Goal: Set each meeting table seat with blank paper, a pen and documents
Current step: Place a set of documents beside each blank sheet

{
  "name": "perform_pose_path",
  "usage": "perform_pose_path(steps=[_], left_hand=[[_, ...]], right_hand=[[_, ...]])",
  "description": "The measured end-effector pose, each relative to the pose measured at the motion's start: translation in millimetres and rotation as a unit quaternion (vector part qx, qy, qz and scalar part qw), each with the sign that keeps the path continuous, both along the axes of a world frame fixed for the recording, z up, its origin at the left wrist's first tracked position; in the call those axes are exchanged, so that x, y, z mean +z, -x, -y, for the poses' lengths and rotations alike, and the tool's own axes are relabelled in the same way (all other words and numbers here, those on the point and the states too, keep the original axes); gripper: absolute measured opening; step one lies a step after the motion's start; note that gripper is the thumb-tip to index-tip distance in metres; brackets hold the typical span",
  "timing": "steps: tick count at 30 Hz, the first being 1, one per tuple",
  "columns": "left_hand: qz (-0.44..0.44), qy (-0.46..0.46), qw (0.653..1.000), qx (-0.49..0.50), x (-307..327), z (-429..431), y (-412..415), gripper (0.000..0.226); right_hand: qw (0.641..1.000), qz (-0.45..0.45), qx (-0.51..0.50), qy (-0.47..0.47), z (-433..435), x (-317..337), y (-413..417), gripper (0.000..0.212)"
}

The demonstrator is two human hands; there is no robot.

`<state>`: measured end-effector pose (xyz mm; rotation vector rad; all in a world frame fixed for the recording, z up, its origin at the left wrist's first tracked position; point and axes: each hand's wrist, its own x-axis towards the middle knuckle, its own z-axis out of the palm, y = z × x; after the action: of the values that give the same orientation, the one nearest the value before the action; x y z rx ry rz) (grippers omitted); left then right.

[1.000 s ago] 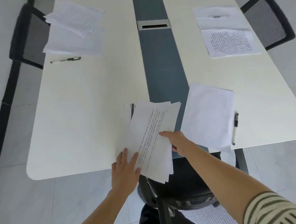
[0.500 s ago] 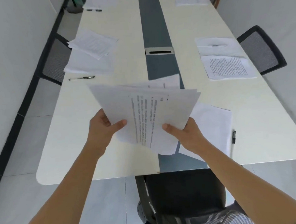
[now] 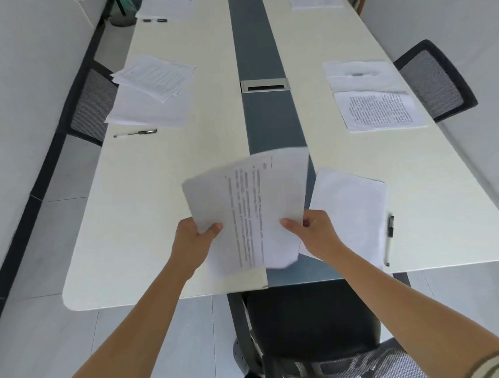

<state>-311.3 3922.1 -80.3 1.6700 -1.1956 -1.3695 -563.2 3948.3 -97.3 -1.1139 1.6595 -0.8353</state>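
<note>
White printed documents held above the table end, left hand and right hand each pinching a near corner, thumb on top; long axis runs away from the person, blank sheet and pen lie rightward, nearest the right hand

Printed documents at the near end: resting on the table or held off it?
Held up: the left hand and right hand each grip a side of the printed documents, which tilt above the table.

Sheaf of printed documents lifted, text sideways. Flat blank paper just right; pen beside its right edge.
</note>
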Motion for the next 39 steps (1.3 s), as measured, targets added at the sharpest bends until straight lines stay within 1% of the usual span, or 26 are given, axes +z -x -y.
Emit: perform_pose_path(steps=[1,2,3,5,7,10,12,14,16,18,21,23,25,27,35,39], left_hand=[[-0.004,-0.005,1.0,-0.003,-0.9,0.5,-1.5,0.022],[0.006,-0.011,1.0,-0.001,-4.2,0.1,-2.7,0.024],[0.033,-0.015,0.999,0.009,-9.5,-1.3,-4.0,0.027],[0.131,-0.028,0.99,0.035,-24.4,-8.7,-9.0,0.035],[0.208,-0.03,0.977,0.022,-38.8,-23.2,-11.6,0.041],[0.271,-0.032,0.959,-0.078,-57.0,-47.2,-4.4,0.043],[0.313,-0.026,0.936,-0.159,-66.4,-57.5,3.9,0.045],[0.352,-0.005,0.911,-0.215,-74.1,-61.4,12.3,0.048],[0.39,0.013,0.883,-0.259,-79.5,-62.0,21.8,0.051],[0.42,0.016,0.854,-0.307,-84.8,-62.0,32.2,0.056],[0.454,0.0,0.817,-0.356,-96.7,-63.4,44.4,0.065],[0.475,-0.007,0.801,-0.365,-105.7,-61.7,48.4,0.068],[0.483,-0.005,0.799,-0.359,-110.9,-56.4,50.9,0.069],[0.48,-0.003,0.802,-0.355,-112.3,-49.6,53.0,0.07],[0.475,-0.011,0.814,-0.334,-115.7,-39.8,57.6,0.071],[0.471,-0.015,0.818,-0.33,-116.8,-39.4,57.7,0.071]], right_hand=[[1.0,0.003,-0.013,-0.009,2.7,-3.4,-0.6,0.024],[1.0,0.002,-0.022,-0.02,5.8,-8.5,-2.0,0.021],[0.999,-0.011,-0.023,-0.036,9.5,-14.3,-4.3,0.016],[0.996,-0.044,-0.02,-0.08,17.1,-31.1,-9.9,0.01],[0.989,-0.084,-0.008,-0.121,23.8,-48.7,-14.3,0.016],[0.973,-0.164,0.03,-0.159,30.4,-68.6,-16.0,0.019],[0.963,-0.213,0.05,-0.159,31.6,-71.4,-11.8,0.02],[0.952,-0.271,0.035,-0.138,27.1,-69.5,0.6,0.027],[0.936,-0.331,-0.005,-0.122,15.8,-71.0,24.3,0.038],[0.915,-0.375,-0.014,-0.147,-0.8,-78.5,54.2,0.05],[0.881,-0.402,0.028,-0.247,-27.7,-94.8,87.4,0.07],[0.865,-0.429,0.083,-0.248,-38.2,-104.4,96.8,0.074],[0.855,-0.452,0.14,-0.21,-41.4,-105.6,101.4,0.074],[0.852,-0.459,0.174,-0.184,-42.3,-102.7,105.5,0.073],[0.848,-0.467,0.18,-0.174,-39.3,-103.7,112.6,0.074],[0.852,-0.461,0.175,-0.174,-39.9,-103.2,112.4,0.075]])
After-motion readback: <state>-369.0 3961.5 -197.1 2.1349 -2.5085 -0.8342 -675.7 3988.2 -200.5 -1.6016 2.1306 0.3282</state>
